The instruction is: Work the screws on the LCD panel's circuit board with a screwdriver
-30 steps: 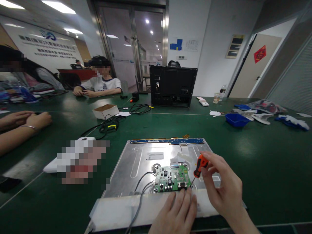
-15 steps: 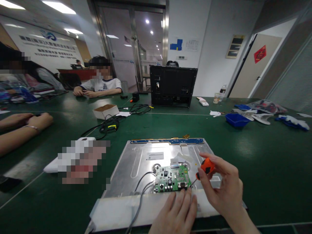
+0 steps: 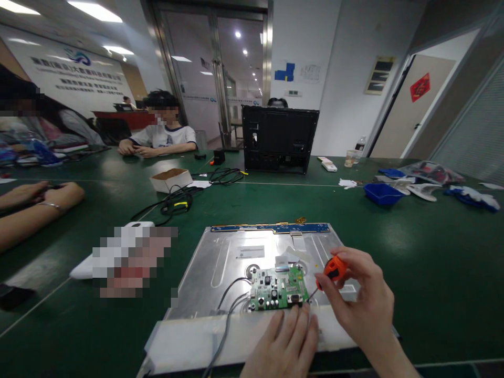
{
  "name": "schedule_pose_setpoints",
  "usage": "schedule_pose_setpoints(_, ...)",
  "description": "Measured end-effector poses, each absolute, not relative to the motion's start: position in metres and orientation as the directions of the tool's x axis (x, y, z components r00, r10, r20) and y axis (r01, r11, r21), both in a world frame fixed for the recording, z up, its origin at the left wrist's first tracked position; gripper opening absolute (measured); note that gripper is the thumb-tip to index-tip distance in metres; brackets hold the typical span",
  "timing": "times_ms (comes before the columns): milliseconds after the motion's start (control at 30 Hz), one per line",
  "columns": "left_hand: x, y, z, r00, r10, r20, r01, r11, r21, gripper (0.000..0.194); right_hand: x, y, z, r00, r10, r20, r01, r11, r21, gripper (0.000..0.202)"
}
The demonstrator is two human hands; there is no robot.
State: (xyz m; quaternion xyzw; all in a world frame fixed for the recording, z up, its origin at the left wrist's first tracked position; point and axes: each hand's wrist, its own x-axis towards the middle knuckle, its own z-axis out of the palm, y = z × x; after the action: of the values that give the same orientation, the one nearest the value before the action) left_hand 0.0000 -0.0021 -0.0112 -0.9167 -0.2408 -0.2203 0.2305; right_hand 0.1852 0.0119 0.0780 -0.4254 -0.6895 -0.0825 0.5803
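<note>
screwdriver (image 3: 335, 269) in right hand (image 3: 364, 296), open-topped box (image 3: 170, 184), blue tray (image 3: 382, 197)

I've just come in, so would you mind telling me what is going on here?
A person's right hand holds an orange-and-black screwdriver at a slant, its tip at the near right corner of a green circuit board. The left hand lies over the white strip close to the board's near edge. The board sits on a metal panel, with cables at its left side.
</note>
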Motion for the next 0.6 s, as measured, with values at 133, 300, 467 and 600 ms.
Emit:
schedule_pose_setpoints(133,0.0004,-0.0017,-0.0110,0.779,0.334,0.531,0.548,-0.774,-0.318,0.049,0.1854,0.0121,0.0812,0.008,0.482,0.876,0.689,0.632,-0.354,0.034)
schedule_pose_setpoints(300,0.0004,-0.0022,-0.0105,0.776,0.332,0.537,0.551,-0.770,-0.320,0.048,0.1836,0.0099,0.0876,-0.034,0.486,0.873,0.720,0.618,-0.316,0.034)
schedule_pose_setpoints(467,0.0002,-0.0023,-0.0109,0.773,0.334,0.539,0.554,-0.770,-0.318,0.049,0.1853,0.0100,0.0845,0.005,0.489,0.872,0.723,0.601,-0.341,0.032)
schedule_pose_setpoints(600,-0.0004,-0.0026,-0.0137,0.801,0.355,0.483,0.539,-0.778,-0.323,0.053,0.1871,0.0113,0.0809,0.023,0.461,0.887,0.718,0.610,-0.336,0.036)
